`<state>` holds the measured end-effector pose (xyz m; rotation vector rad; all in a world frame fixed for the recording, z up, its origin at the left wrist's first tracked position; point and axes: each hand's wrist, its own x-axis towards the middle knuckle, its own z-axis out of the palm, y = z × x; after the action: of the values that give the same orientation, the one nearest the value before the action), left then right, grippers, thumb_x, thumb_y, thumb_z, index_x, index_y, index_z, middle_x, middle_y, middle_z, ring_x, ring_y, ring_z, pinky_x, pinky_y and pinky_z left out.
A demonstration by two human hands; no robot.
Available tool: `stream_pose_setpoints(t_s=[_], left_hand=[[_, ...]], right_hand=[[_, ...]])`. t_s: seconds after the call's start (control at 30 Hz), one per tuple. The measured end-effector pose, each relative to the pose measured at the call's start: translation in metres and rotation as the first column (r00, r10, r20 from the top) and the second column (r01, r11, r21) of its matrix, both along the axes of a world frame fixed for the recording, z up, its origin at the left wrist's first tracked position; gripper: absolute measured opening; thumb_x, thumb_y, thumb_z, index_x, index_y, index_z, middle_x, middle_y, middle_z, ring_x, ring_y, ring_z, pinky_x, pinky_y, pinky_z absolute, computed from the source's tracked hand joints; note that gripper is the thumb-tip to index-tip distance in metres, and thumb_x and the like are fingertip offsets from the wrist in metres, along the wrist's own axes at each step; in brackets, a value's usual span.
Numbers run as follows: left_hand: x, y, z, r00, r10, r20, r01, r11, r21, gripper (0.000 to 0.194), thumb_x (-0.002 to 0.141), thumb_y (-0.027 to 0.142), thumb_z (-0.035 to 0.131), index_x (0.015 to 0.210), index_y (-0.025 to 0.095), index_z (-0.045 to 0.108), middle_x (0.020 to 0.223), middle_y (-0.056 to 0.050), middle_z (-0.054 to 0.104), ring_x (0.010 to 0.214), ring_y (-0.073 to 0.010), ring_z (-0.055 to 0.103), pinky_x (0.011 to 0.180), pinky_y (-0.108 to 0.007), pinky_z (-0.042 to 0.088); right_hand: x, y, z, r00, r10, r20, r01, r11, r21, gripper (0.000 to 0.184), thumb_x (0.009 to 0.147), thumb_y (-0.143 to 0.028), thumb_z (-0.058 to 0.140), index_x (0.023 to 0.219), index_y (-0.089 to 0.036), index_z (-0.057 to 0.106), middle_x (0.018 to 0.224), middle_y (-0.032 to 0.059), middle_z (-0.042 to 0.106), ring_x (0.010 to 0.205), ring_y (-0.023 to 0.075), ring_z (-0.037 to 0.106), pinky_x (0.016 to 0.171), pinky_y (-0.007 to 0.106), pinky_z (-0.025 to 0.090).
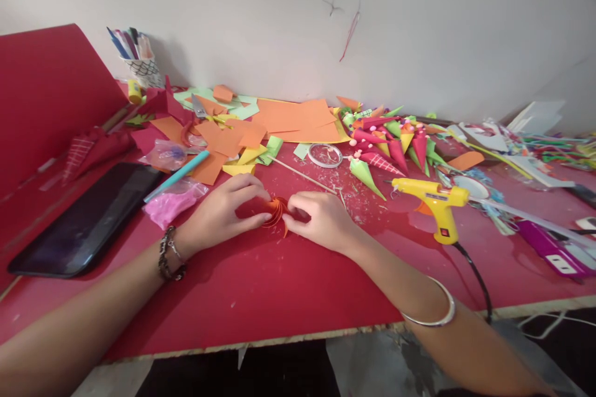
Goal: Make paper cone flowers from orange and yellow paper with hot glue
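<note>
Orange curled paper (276,213) sits behind the table's front edge (254,342), pinched between our left hand (223,209) and right hand (325,218).

Black tablet (88,220) flat at left; pink bag (173,206) just beside it. I note patterned pen cup (143,71) near wall (242,18), purple power strip (554,249) far right.

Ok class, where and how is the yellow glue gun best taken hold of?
Best by its handle, I'd say, with the right hand coming from the table's near edge. The glue gun lies with its handle toward that edge and its nozzle pointing left, away from that grip. Keep clear of the black cord at the handle's base.
</note>
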<state>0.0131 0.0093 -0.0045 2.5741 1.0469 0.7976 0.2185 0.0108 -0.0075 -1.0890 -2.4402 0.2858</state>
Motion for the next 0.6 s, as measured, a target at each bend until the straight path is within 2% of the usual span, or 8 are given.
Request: stream_pose_setpoints(t_s=[0.17,0.4,0.5,0.6], left_hand=[[0.0012,0.0009,-0.0022,1.0,-0.006,0.014,0.005,1.0,0.028,0.012,0.082,0.021,0.045,0.086,0.017,0.055,0.087,-0.003,0.054,0.082,-0.0118,0.051,0.073,-0.023,0.044],[0.0006,0.0007,-0.0033,0.999,-0.033,-0.006,0.033,0.997,0.067,0.01,0.082,0.019,0.046,0.08,0.017,0.056,0.081,-0.001,0.056,0.073,-0.0094,0.053,0.066,-0.019,0.044],[0.0001,-0.0013,-0.0029,0.999,-0.053,-0.01,0.053,0.992,0.114,0.011,0.082,0.018,0.046,0.08,0.017,0.056,0.081,-0.002,0.056,0.073,-0.0093,0.053,0.066,-0.019,0.044],[-0.0003,-0.0026,-0.0023,0.999,-0.03,0.026,0.025,0.983,0.181,0.009,0.081,0.017,0.047,0.079,0.017,0.056,0.081,-0.002,0.056,0.073,-0.0096,0.053,0.065,-0.02,0.044]], right_hand=[[-0.0009,0.0007,0.0,0.999,0.034,0.01,-0.034,0.999,-0.024,0.012,0.076,-0.021,0.046,0.064,-0.017,0.049,0.062,-0.0023,0.054,0.057,0.0077,0.046,0.053,0.02,0.028],[-0.0015,0.0007,-0.0007,0.996,0.065,0.068,-0.065,0.998,-0.004,0.014,0.078,-0.019,0.046,0.065,-0.017,0.051,0.06,-0.0021,0.053,0.056,0.0077,0.046,0.051,0.02,0.026],[-0.0016,0.0008,-0.0014,0.993,0.079,0.09,-0.085,0.994,0.071,0.015,0.08,-0.02,0.045,0.068,-0.017,0.053,0.06,-0.0018,0.054,0.055,0.0078,0.045,0.051,0.021,0.026],[-0.0008,0.0008,-0.0007,0.991,0.051,0.125,-0.081,0.967,0.242,0.019,0.082,-0.021,0.042,0.068,-0.016,0.054,0.059,-0.001,0.054,0.055,0.0087,0.045,0.051,0.023,0.025]])
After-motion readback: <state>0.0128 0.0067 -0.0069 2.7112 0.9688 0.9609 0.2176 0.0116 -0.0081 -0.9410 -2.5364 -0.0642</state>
